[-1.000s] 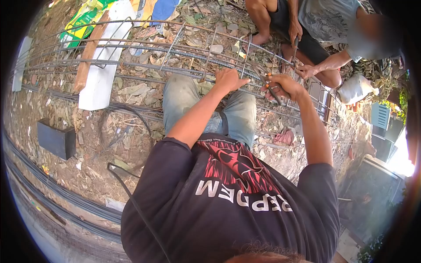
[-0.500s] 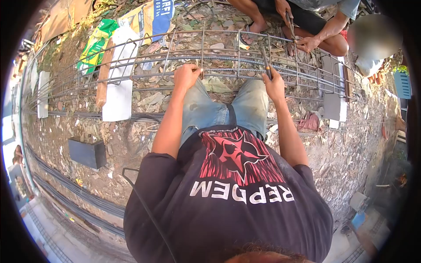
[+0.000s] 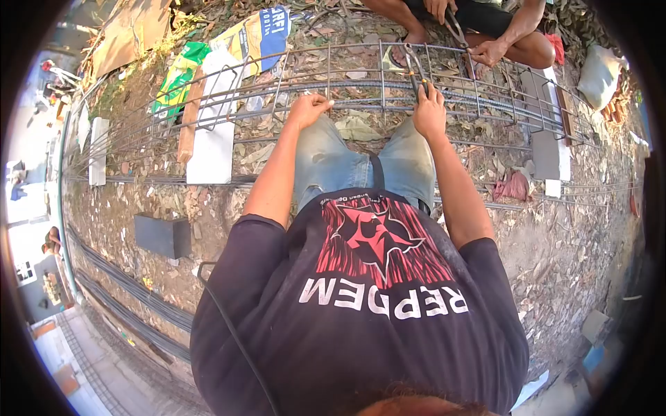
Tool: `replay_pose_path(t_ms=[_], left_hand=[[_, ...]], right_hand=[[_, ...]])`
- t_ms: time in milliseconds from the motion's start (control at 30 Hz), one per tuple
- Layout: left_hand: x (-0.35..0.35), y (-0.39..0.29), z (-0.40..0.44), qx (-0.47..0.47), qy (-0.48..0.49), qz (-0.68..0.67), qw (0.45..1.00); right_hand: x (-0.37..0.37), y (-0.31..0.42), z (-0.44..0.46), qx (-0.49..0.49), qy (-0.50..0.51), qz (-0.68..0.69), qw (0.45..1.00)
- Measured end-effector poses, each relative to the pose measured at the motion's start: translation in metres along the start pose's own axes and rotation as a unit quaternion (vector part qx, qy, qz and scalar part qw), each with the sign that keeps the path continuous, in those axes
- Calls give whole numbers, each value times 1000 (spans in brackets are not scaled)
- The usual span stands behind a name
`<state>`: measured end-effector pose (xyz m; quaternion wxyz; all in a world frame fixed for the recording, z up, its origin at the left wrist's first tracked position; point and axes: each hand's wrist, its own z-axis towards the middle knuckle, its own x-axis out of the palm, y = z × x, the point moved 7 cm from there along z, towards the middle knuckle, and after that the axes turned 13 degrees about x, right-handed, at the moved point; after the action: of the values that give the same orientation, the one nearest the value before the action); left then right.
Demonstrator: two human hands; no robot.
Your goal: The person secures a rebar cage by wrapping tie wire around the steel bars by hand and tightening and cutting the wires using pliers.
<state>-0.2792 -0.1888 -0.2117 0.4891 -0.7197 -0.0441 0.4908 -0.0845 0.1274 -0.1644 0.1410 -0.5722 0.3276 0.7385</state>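
A rebar cage [image 3: 361,107] of long steel bars with square stirrups stretches across in front of my knees. My left hand [image 3: 309,111] is at its near side, with thumb and fingers pinched together at the foot of a stirrup; whatever is between the fingertips is too small to make out. My right hand [image 3: 430,116] grips a pair of pincers [image 3: 414,78] with orange and black handles. Their handles are spread and the jaws point away from me, over the cage between two stirrups.
Across the cage another person's hands [image 3: 488,53] hold a similar pair of pincers [image 3: 456,29]. Grey-white blocks [image 3: 214,145] and a wooden piece [image 3: 189,125] lie under the cage's left part. A dark block [image 3: 162,236] and bundled bars [image 3: 132,284] lie on the left.
The pincers in my right hand have spread apart and tilted, jaws forward. My left hand stays by the stirrup foot. The view has shifted, so the scene sits further right.
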Motion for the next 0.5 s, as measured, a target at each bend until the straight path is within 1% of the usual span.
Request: replay_pose_path(t_ms=[33, 67, 167, 200, 267, 333, 433, 500], left_hand=[[-2, -3, -1, 5, -12, -14, 1000], [-3, -8, -2, 32, -5, 25, 999], [-5, -13, -3, -1, -1, 34, 999], [-6, -14, -1, 11, -8, 23, 1000], [-7, -10, 3, 5, 10, 15, 1000], [-7, -12, 5, -10, 45, 14, 999], [-5, -6, 5, -59, 59, -22, 996], [-5, -5, 9, -15, 49, 2, 999]], right_hand=[[3, 0, 2, -1, -11, -5, 1000], [6, -2, 4, -4, -14, -2, 1000], [0, 1, 5, 5, 14, -1, 1000], [0, 1, 6, -2, 4, -1, 1000], [3, -1, 6, -6, -11, 7, 1000], [2, -1, 4, -9, -19, 7, 1000], [-4, 0, 1, -11, -4, 11, 1000], [-12, 0, 3, -5, 10, -3, 1000]])
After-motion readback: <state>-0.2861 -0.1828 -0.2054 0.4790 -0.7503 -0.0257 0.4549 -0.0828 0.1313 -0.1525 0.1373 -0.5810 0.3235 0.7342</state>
